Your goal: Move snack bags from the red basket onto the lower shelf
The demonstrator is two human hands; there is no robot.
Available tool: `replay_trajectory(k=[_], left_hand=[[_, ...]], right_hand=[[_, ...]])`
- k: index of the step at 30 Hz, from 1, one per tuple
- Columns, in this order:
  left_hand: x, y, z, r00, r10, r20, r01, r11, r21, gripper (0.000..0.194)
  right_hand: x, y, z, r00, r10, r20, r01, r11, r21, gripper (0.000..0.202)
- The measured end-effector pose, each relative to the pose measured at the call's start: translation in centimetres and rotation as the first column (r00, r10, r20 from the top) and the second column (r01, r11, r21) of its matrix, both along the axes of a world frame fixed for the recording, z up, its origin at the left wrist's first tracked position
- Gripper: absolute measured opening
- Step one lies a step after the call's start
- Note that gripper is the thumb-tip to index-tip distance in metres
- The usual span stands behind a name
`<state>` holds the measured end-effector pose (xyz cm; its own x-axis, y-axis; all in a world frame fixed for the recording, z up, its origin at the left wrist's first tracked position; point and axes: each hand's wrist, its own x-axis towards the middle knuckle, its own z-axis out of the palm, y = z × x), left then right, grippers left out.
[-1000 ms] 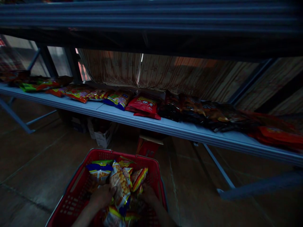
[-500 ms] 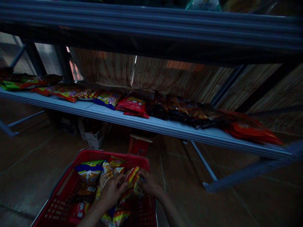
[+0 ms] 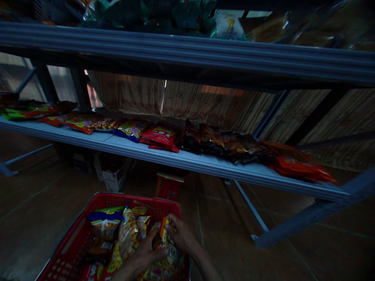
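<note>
A red plastic basket [image 3: 68, 244] full of snack bags sits low in front of me. Over its right side, my right hand [image 3: 182, 235] pinches the top edge of a yellow and red snack bag [image 3: 172, 253]. My left hand [image 3: 148, 249] is curled against the same bag from the left, its thumb lying across the front. A clear-fronted bag of yellow snacks [image 3: 128, 228] stands left of the hands. Beside that lies a blue and white snack bag [image 3: 105, 223]. The lower part of the held bag is partly hidden by my left hand.
A metal shelf [image 3: 137, 150] crosses the view beyond the basket, carrying a row of snack bags, red ones [image 3: 161, 134] among them. Another shelf [image 3: 175, 48] runs above. A white carton [image 3: 114, 177] stands on the floor underneath. A slanted metal leg [image 3: 293, 222] is at right.
The view has tilted up slightly, showing more of the upper shelf. My hands have come closer together on the yellow and red snack bag, which now faces me more.
</note>
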<state>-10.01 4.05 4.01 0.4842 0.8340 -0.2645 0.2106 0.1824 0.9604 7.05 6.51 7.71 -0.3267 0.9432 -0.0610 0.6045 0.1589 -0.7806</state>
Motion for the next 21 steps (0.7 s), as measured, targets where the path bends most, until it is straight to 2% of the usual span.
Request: replay_trajectory(k=[4, 10, 13, 16, 19, 21], left_hand=[[-0.1, -0.2, 0.3, 0.996, 0.034, -0.088, -0.035, 0.999, -0.01, 0.081], [-0.3, -0.1, -0.7, 0.965, 0.091, -0.244, -0.071, 0.993, 0.091, 0.062], [-0.3, 0.1, -0.9, 0.97, 0.118, -0.214, -0.099, 0.99, 0.098, 0.06], [-0.2, 0.3, -0.4, 0.966, 0.16, -0.202, -0.155, 0.987, 0.044, 0.064], [-0.1, 0.5, 0.8, 0.935, 0.2, -0.292, -0.223, 0.974, -0.044, 0.059], [-0.3, 0.7, 1.5, 0.902, 0.214, -0.376, -0.249, 0.967, -0.047, 0.055]], right_hand=[[-0.6, -0.1, -0.7, 1.0, -0.005, 0.001, 0.005, 1.0, -0.007, 0.013], [-0.6, 0.0, -1.3, 1.0, 0.002, 0.008, -0.002, 0.998, -0.058, 0.024], [-0.3, 0.1, -1.0, 0.999, -0.018, -0.043, 0.013, 0.993, -0.116, 0.033], [0.2, 0.2, -0.8, 0.992, -0.071, -0.101, 0.05, 0.979, -0.2, 0.048], [0.9, 0.4, -1.0, 0.984, -0.146, -0.1, 0.116, 0.96, -0.255, 0.059], [1.3, 0.6, -1.4, 0.967, -0.217, -0.131, 0.172, 0.942, -0.288, 0.062]])
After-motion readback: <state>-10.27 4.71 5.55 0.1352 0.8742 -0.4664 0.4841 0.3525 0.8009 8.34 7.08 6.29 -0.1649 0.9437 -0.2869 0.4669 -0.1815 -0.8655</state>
